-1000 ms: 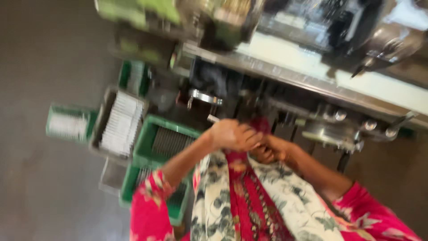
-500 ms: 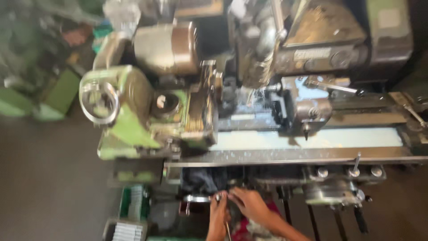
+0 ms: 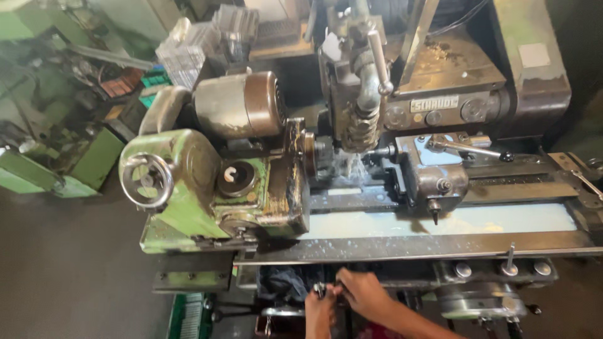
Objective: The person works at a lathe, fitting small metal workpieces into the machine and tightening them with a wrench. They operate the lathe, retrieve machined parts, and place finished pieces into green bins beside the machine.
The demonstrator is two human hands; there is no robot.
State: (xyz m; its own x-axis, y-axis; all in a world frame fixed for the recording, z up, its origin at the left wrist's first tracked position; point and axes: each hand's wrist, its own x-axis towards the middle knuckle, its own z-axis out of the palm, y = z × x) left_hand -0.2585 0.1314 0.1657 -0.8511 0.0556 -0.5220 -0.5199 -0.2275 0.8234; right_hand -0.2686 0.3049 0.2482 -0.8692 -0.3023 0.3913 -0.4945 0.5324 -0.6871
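My left hand (image 3: 320, 307) and my right hand (image 3: 364, 294) meet at the bottom of the head view, just below the front edge of a green grinding machine (image 3: 207, 188). Both pinch a small dark metal part (image 3: 323, 289) between the fingertips. Above them runs the machine's long table (image 3: 440, 242) with pale coolant pooled on it. A handwheel (image 3: 147, 179) sits at the machine's left end. The grey motor (image 3: 242, 103) is on top.
Knobs and a short lever (image 3: 509, 263) line the table's front at the right. A green crate (image 3: 188, 314) stands on the floor at the lower left. More green machinery (image 3: 56, 157) crowds the far left, and clear plastic trays (image 3: 188, 50) sit behind.
The view has swung up from the floor crates and my clothes to the machine. My hands stay together on the small part, now low in the frame.
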